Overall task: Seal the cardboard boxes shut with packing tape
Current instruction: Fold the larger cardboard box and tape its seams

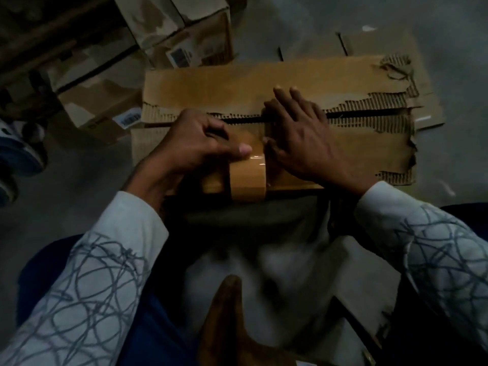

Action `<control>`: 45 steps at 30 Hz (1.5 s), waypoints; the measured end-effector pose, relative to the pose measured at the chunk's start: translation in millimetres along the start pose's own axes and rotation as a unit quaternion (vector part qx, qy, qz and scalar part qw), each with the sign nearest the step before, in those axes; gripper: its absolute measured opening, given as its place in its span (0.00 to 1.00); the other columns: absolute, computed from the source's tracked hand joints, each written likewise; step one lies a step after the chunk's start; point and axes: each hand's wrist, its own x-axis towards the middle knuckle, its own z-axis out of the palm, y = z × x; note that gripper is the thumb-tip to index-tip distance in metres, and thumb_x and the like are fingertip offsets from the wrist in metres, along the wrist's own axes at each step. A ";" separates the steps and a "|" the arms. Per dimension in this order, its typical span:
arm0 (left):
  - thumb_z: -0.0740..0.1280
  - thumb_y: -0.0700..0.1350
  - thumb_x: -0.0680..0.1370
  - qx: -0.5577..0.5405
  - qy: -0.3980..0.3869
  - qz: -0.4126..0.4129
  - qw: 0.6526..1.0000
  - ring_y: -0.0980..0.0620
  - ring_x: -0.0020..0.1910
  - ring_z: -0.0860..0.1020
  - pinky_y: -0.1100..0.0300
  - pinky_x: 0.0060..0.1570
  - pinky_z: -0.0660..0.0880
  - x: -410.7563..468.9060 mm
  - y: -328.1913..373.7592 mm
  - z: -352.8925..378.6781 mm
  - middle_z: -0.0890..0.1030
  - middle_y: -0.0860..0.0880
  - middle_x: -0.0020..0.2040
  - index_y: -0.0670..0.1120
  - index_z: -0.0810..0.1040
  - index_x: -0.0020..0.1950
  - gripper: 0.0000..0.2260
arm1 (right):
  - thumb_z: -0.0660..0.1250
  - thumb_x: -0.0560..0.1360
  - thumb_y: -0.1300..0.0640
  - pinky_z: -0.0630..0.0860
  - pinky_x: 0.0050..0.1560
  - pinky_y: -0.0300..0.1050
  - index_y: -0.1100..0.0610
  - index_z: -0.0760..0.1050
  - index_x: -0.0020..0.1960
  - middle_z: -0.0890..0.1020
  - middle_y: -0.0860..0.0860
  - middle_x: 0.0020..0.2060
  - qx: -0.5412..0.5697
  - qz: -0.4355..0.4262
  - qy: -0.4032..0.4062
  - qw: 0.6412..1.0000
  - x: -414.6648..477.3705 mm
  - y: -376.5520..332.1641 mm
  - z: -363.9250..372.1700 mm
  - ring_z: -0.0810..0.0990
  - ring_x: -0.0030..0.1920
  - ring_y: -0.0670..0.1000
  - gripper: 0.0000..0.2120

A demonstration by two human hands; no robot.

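A worn cardboard box [330, 75] lies in front of me, its two top flaps meeting at a dark seam with torn, corrugated edges. A roll of brown packing tape [247, 178] stands on edge at the box's near rim. My left hand [200, 146] grips the top of the roll, thumb on the glossy tape. A strip of tape runs from the roll up toward the seam. My right hand [301, 136] lies flat on the box just right of that strip, fingers straight and pressing across the seam.
Several other cardboard boxes [184, 30] with barcode labels are stacked at the back left on a grey floor. A flat piece of cardboard [380, 43] lies behind the box. A shoe [18, 154] sits at the left edge. My knees and a bare foot [227, 313] are below.
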 end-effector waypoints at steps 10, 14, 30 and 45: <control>0.80 0.46 0.66 -0.024 0.052 0.020 0.998 0.60 0.66 0.75 0.58 0.63 0.71 25.3 -6.6 12.1 0.80 0.54 0.65 0.50 0.86 0.41 0.07 | 0.48 0.82 0.43 0.45 0.79 0.58 0.56 0.40 0.82 0.40 0.55 0.81 -0.032 0.007 -0.147 0.989 9.3 9.4 4.3 0.39 0.80 0.59 0.35; 0.78 0.50 0.61 -0.069 0.078 -0.014 0.994 0.60 0.64 0.76 0.56 0.64 0.71 6.6 -14.9 0.0 0.81 0.55 0.62 0.46 0.86 0.45 0.15 | 0.52 0.84 0.44 0.42 0.79 0.58 0.57 0.39 0.82 0.39 0.56 0.81 -0.027 0.009 -0.152 0.988 13.4 8.7 4.6 0.37 0.80 0.59 0.34; 0.81 0.49 0.64 -0.122 0.223 -0.016 0.967 0.54 0.60 0.78 0.51 0.59 0.78 -14.4 -59.2 -26.7 0.81 0.50 0.57 0.46 0.86 0.47 0.15 | 0.49 0.84 0.43 0.39 0.78 0.55 0.57 0.37 0.81 0.36 0.57 0.80 -0.056 0.023 -0.139 0.989 17.2 2.8 18.8 0.34 0.79 0.59 0.34; 0.77 0.70 0.54 -0.106 0.227 -0.056 0.966 0.45 0.64 0.77 0.33 0.68 0.67 0.2 -61.0 -25.4 0.84 0.56 0.55 0.60 0.86 0.46 0.25 | 0.53 0.84 0.43 0.73 0.62 0.50 0.55 0.71 0.70 0.74 0.52 0.66 0.161 -0.175 0.042 0.970 10.8 -56.8 -4.3 0.72 0.64 0.51 0.23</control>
